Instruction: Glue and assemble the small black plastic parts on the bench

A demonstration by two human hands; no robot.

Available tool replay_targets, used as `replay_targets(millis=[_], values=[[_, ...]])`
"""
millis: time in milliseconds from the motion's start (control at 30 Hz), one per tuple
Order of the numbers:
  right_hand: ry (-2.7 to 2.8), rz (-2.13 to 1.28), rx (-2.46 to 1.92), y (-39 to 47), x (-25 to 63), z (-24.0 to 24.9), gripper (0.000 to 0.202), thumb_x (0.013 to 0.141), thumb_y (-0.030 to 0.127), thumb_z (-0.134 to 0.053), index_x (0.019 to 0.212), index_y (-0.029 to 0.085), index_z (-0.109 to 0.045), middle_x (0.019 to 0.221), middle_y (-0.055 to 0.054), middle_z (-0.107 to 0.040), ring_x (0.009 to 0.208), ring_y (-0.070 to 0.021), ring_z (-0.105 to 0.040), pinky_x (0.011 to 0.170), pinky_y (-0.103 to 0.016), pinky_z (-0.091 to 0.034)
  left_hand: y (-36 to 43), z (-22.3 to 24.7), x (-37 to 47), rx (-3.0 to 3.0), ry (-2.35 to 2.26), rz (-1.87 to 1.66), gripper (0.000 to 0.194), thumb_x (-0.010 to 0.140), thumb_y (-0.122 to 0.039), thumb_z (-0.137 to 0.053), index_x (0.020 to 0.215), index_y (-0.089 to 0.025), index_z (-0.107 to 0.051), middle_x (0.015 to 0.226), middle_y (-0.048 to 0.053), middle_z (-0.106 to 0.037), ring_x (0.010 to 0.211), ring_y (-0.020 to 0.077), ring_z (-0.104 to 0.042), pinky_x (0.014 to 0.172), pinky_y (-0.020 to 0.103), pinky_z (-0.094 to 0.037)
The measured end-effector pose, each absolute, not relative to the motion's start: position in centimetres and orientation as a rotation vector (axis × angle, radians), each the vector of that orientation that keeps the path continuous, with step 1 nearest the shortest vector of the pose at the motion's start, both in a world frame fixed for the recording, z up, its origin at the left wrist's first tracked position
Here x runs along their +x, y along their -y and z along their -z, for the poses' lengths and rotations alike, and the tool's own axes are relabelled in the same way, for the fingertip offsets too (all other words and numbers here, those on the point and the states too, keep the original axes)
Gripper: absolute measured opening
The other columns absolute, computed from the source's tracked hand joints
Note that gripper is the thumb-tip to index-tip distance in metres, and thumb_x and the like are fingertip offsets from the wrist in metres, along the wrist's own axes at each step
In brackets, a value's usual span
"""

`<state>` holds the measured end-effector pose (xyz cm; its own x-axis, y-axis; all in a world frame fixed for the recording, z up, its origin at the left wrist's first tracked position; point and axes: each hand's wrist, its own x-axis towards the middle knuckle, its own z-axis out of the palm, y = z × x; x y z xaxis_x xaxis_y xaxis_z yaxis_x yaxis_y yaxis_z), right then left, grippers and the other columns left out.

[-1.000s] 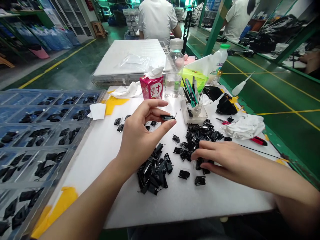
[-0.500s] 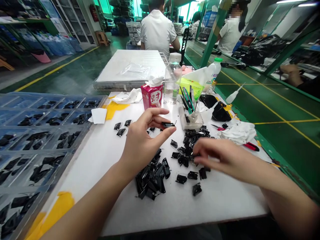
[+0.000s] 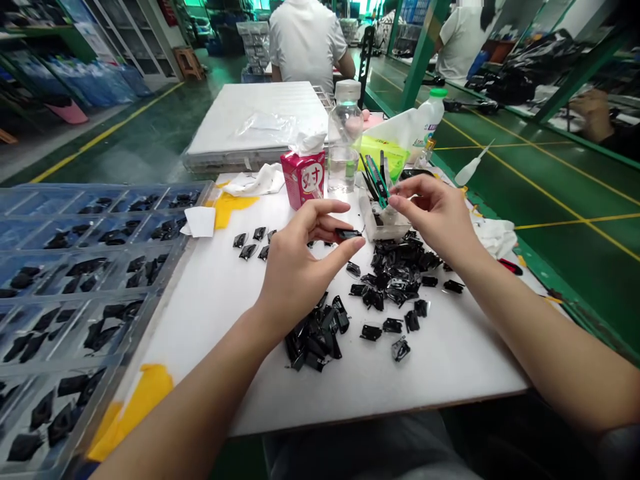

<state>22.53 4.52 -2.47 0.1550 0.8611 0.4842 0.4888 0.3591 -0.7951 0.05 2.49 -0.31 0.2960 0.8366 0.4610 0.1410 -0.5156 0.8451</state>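
Note:
My left hand pinches a small glossy black plastic part between thumb and fingertips, held above the white tabletop. My right hand is closed in a pinch beside the green-handled tweezers, which stand among other tools in a clear holder. What sits between its fingertips, if anything, I cannot make out. Below my hands lies a heap of black parts, with several loose ones in front of it. A second pile of larger black pieces is partly hidden by my left hand and wrist.
On the left is a divided clear tray of black parts. Behind my hands stand a red tissue box and a clear bottle. A white cloth and a red-handled tool lie at the right edge. People sit farther back.
My right hand has moved up and away from the heap of black parts to the tool holder. My left hand still holds its black part. The camera view has tilted down slightly.

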Motion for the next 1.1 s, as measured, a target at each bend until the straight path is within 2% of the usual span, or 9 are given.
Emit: replay_targets(millis=[100, 200, 267, 400, 633, 867, 1100], values=[[1.436, -0.387, -1.222, -4.4, 23.2, 1.9, 0.021, 0.08, 0.031, -0.072, 0.072, 0.022, -0.056, 0.065, 0.001, -0.058, 0.048, -0.009, -0.041, 0.044, -0.027, -0.029, -2.4, 0.3, 0.1, 1.861, -0.883, -1.263, 0.034, 0.078, -0.014, -0.075, 0.108, -0.014, -0.061, 0.09, 0.0, -0.069, 0.085, 0.0106, -0.067, 0.081, 0.019, -0.054], [1.267, -0.265, -1.09, -3.6, 23.9, 0.7, 0.028, 0.084, 0.034, -0.068, 0.074, 0.025, -0.044, 0.064, 0.003, -0.056, 0.043, -0.0089, -0.038, 0.039, -0.027, -0.025, -2.4, 0.2, 0.1, 1.859, -0.887, -1.276, 0.033, 0.077, -0.013, -0.076, 0.107, -0.014, -0.061, 0.089, 0.0, -0.069, 0.085, 0.0107, -0.067, 0.081, 0.019, -0.054], [1.153, -0.298, -0.999, -2.7, 24.0, 0.0, 0.031, 0.084, 0.032, -0.069, 0.073, 0.026, -0.041, 0.061, 0.004, -0.053, 0.041, -0.0084, -0.035, 0.038, -0.027, -0.021, -2.5, 0.2, 0.0, 1.857, -0.882, -1.282, 0.033, 0.077, -0.013, -0.075, 0.106, -0.014, -0.061, 0.089, 0.0, -0.069, 0.085, 0.0106, -0.067, 0.081, 0.019, -0.054], [1.118, -0.678, -1.011, -1.1, 22.9, 0.2, 0.031, 0.083, 0.027, -0.071, 0.068, 0.023, -0.044, 0.055, 0.005, -0.049, 0.04, -0.0065, -0.031, 0.038, -0.026, -0.017, -2.6, 0.1, -0.1, 1.848, -0.869, -1.292, 0.033, 0.077, -0.012, -0.075, 0.106, -0.014, -0.06, 0.089, 0.0, -0.068, 0.086, 0.0107, -0.067, 0.08, 0.019, -0.054], [1.301, -1.098, -1.097, 0.0, 21.1, 2.7, 0.029, 0.088, 0.033, -0.066, 0.072, 0.022, -0.044, 0.051, 0.008, -0.043, 0.041, -0.0057, -0.03, 0.038, -0.022, -0.016, -3.0, 0.1, -0.4, 1.865, -0.89, -1.313, 0.034, 0.077, -0.01, -0.076, 0.107, -0.014, -0.06, 0.091, 0.0, -0.067, 0.086, 0.0113, -0.067, 0.081, 0.021, -0.054], [1.383, -1.187, -1.181, 0.4, 20.7, 2.8, 0.031, 0.088, 0.036, -0.065, 0.072, 0.021, -0.044, 0.056, 0.006, -0.045, 0.046, -0.0054, -0.035, 0.039, -0.021, -0.018, -3.1, 0.1, -0.5, 1.879, -0.886, -1.32, 0.034, 0.077, -0.01, -0.076, 0.107, -0.015, -0.06, 0.093, 0.0, -0.066, 0.087, 0.0116, -0.066, 0.082, 0.023, -0.054], [1.382, -1.141, -1.191, 0.3, 20.8, 2.8, 0.031, 0.089, 0.036, -0.064, 0.072, 0.021, -0.043, 0.054, 0.007, -0.044, 0.045, -0.0057, -0.034, 0.039, -0.021, -0.017, -3.1, 0.1, -0.5, 1.892, -0.888, -1.325, 0.033, 0.078, -0.011, -0.075, 0.107, -0.015, -0.06, 0.094, 0.0, -0.066, 0.088, 0.0114, -0.066, 0.083, 0.023, -0.055]])
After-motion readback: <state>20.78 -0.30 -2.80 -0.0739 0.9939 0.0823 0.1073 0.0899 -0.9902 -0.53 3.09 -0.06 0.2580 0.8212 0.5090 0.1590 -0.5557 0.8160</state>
